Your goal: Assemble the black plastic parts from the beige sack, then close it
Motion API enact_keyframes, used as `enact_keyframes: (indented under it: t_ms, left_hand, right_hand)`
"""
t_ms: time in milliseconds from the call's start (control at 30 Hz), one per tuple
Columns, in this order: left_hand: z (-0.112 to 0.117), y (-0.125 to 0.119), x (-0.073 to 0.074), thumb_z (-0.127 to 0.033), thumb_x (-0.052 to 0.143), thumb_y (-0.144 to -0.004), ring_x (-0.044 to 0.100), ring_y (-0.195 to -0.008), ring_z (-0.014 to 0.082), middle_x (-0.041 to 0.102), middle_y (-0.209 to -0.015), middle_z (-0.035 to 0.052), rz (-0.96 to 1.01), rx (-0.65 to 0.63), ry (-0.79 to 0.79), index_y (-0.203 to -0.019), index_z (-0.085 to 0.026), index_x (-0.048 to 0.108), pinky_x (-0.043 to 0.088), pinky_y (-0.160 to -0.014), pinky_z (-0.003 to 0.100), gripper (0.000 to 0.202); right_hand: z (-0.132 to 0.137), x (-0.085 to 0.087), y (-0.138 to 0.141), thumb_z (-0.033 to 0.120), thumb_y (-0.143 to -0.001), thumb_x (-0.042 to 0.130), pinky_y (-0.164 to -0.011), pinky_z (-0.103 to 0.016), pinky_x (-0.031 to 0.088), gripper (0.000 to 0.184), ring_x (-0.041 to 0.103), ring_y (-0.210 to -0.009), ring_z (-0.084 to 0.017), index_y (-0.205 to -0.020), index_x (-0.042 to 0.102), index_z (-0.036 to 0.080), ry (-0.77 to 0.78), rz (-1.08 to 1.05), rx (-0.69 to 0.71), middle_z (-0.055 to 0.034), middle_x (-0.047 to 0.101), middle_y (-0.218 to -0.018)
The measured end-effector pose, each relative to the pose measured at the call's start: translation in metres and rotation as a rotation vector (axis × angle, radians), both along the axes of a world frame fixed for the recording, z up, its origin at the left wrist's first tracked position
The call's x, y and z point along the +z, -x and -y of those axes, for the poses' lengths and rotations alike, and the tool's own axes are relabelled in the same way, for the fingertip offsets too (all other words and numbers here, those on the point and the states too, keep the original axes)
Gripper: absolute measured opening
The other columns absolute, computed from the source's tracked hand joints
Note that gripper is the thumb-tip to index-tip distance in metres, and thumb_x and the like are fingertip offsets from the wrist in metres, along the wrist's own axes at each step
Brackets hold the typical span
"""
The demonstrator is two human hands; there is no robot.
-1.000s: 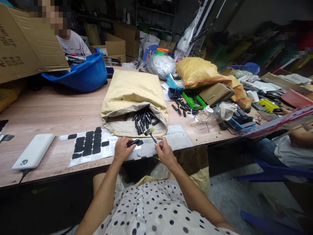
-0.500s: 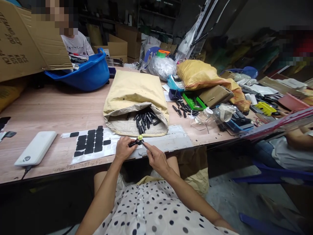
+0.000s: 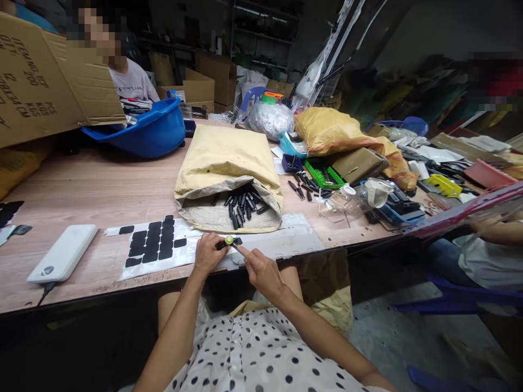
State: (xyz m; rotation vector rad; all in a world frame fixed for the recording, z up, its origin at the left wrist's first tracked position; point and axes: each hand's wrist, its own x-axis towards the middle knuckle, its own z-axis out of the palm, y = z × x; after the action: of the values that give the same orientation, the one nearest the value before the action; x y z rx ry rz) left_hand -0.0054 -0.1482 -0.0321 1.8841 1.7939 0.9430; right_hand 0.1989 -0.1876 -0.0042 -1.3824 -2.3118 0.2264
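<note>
Near the table's front edge, my left hand (image 3: 208, 253) is closed on a small black handle-like piece (image 3: 221, 245). At its end is a yellow-green round part (image 3: 229, 239), facing up. My right hand (image 3: 262, 274) pinches a thin dark tool (image 3: 236, 246), its tip against or close beside the round part. Fingers partly cover both things, so their exact kinds do not show. Just beyond my hands lies a cream sack (image 3: 229, 149), its mouth towards me, with several black pieces (image 3: 243, 207) inside. Under my hands is a grey-white board (image 3: 292, 239).
On the left are a sheet of black stickers (image 3: 152, 239) and a white power bank (image 3: 64, 253) with a cable. A blue basin (image 3: 143, 130) and a cardboard box (image 3: 53, 76) stand behind. Rightwards are a green tray (image 3: 324, 174) and a clear jar (image 3: 340, 197). Two other people sit nearby.
The round part has tipped to face upwards more and shifted slightly left. My right hand's index finger now reaches along the tool. The view has tilted slightly.
</note>
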Motion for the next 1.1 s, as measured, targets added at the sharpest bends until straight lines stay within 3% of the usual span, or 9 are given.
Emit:
enact_keyframes:
  t_ms: [367, 567, 700, 800, 967, 1100]
  left_hand:
    - [0.000, 0.001, 0.002, -0.026, 0.073, -0.074, 0.060, -0.083, 0.0223, 0.068, -0.077, 0.0020, -0.013, 0.003, 0.016, -0.080, -0.026, 0.077, 0.047, -0.077, 0.034, 0.007]
    - [0.001, 0.001, 0.000, -0.032, 0.068, -0.081, 0.060, -0.085, 0.0225, 0.070, -0.080, 0.0028, -0.007, -0.003, -0.014, -0.084, -0.027, 0.078, 0.047, -0.081, 0.035, 0.012]
    - [0.001, 0.002, -0.001, -0.038, 0.057, -0.090, 0.058, -0.084, 0.0215, 0.068, -0.078, 0.0029, 0.014, -0.012, -0.002, -0.085, -0.026, 0.077, 0.046, -0.080, 0.034, 0.023]
    - [0.000, 0.005, -0.002, -0.041, 0.049, -0.095, 0.056, -0.081, 0.0206, 0.066, -0.077, 0.0022, 0.005, -0.018, 0.009, -0.082, -0.026, 0.073, 0.044, -0.078, 0.033, 0.032]
    - [0.001, 0.007, -0.003, -0.043, 0.041, -0.098, 0.053, -0.079, 0.0202, 0.062, -0.075, 0.0020, -0.040, -0.032, 0.018, -0.070, -0.025, 0.063, 0.042, -0.075, 0.033, 0.040]
    - [0.001, 0.007, -0.002, -0.040, 0.039, -0.098, 0.053, -0.080, 0.0209, 0.061, -0.074, 0.0024, -0.034, -0.027, 0.036, -0.072, -0.025, 0.063, 0.042, -0.077, 0.035, 0.039]
  right_hand:
    - [-0.002, 0.005, -0.006, 0.019, -0.097, 0.045, -0.064, -0.020, 0.047, 0.048, 0.062, -0.071, -0.014, -0.140, 0.062, 0.032, 0.001, -0.036, -0.045, -0.0020, 0.068, -0.086]
    - [-0.024, 0.001, -0.023, 0.021, -0.098, 0.040, -0.076, -0.025, 0.052, 0.049, 0.064, -0.088, -0.019, -0.141, 0.060, 0.032, -0.049, -0.130, -0.206, -0.0054, 0.070, -0.101]
    - [-0.051, -0.010, -0.047, 0.018, -0.095, 0.042, -0.072, -0.029, 0.047, 0.048, 0.060, -0.083, -0.022, -0.135, 0.066, 0.029, -0.076, -0.007, -0.343, -0.0077, 0.067, -0.094]
    - [-0.065, -0.022, -0.058, 0.013, -0.092, 0.046, -0.071, -0.032, 0.042, 0.047, 0.054, -0.081, -0.023, -0.131, 0.069, 0.028, -0.091, 0.115, -0.353, -0.0087, 0.063, -0.086]
    - [-0.066, -0.032, -0.049, 0.014, -0.092, 0.050, -0.073, -0.033, 0.036, 0.046, 0.048, -0.088, -0.024, -0.131, 0.067, 0.032, -0.135, 0.170, -0.399, -0.0106, 0.059, -0.103]
    - [-0.064, -0.030, -0.041, 0.017, -0.094, 0.050, -0.074, -0.033, 0.033, 0.042, 0.046, -0.088, -0.023, -0.130, 0.067, 0.030, -0.151, 0.172, -0.416, -0.0095, 0.058, -0.101]
